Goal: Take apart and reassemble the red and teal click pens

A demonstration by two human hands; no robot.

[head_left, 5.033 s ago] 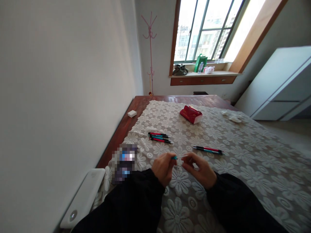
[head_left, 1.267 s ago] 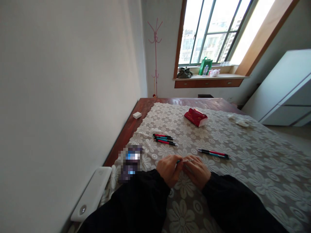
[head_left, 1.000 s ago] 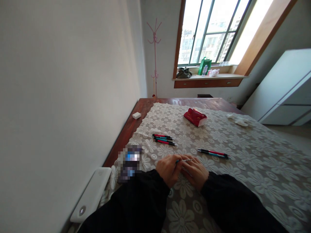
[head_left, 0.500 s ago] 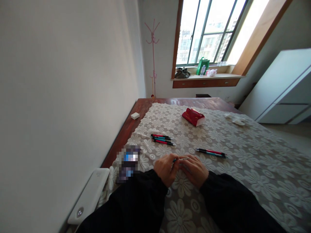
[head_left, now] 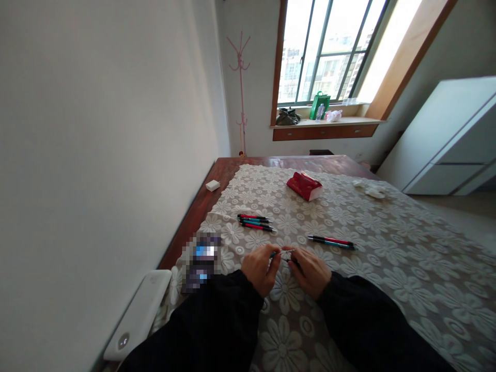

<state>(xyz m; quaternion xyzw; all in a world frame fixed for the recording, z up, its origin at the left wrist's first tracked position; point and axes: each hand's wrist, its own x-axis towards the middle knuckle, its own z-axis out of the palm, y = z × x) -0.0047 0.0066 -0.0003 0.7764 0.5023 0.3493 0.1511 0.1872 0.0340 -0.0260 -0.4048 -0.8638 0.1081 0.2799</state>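
Over the flowered tablecloth (head_left: 284, 341), my left hand (head_left: 259, 269) is closed on a pen barrel (head_left: 273, 254), of which a bit of blue shows at the fingertips. A thin pale rod (head_left: 288, 251), which looks like a pen refill, spans the small gap to my right hand (head_left: 313, 271). The right fingers are pinched around a small dark pen part (head_left: 287, 260), mostly hidden by them. Beyond my left hand lie several red, blue and black pens (head_left: 256, 222) side by side. Past my right hand rest a red-black pen and a blue-black pen (head_left: 332, 242).
A red tissue pack (head_left: 304, 186) lies farther back, with crumpled white tissue (head_left: 374, 191) to its right. Along the left wall are a white charger (head_left: 213, 185), a blurred-out phone-like object (head_left: 201, 264) and a long white device (head_left: 139, 312).
My hands have drawn slightly apart, opening a small gap between the fingertips where the dark part now shows. The view has shifted a little. The pens on the cloth lie as before.
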